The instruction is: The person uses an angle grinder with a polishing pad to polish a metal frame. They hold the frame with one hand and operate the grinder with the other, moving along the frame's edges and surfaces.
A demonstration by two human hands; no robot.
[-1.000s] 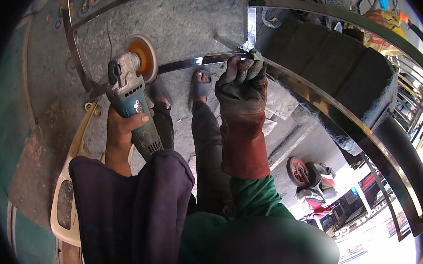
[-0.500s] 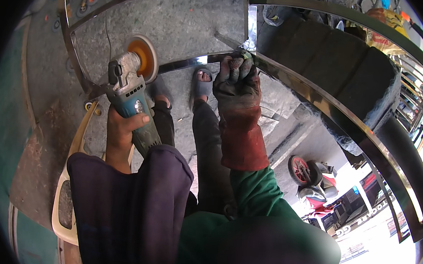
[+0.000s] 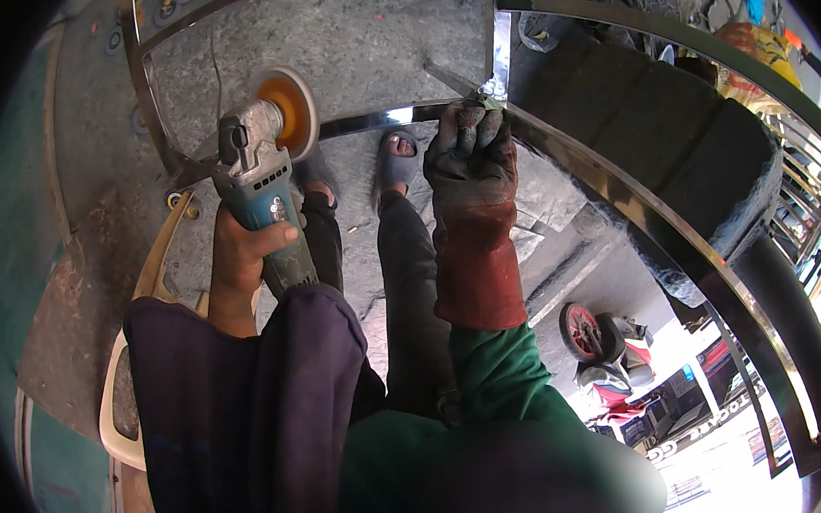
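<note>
angle grinder [image 3: 277, 209] is up over the left leg, bare left hand [image 3: 237, 254] wrapped round its body with the fingers closed on it, orange disc [image 3: 291, 117] at the top end near the shiny metal frame [image 3: 627, 200]. right hand [image 3: 476, 160], in a dark and red glove, has its fingers curled in at the frame's joint, can't tell what they're gripping. sandalled foot [image 3: 399, 159] on the grey floor [image 3: 350, 40] below.
</note>
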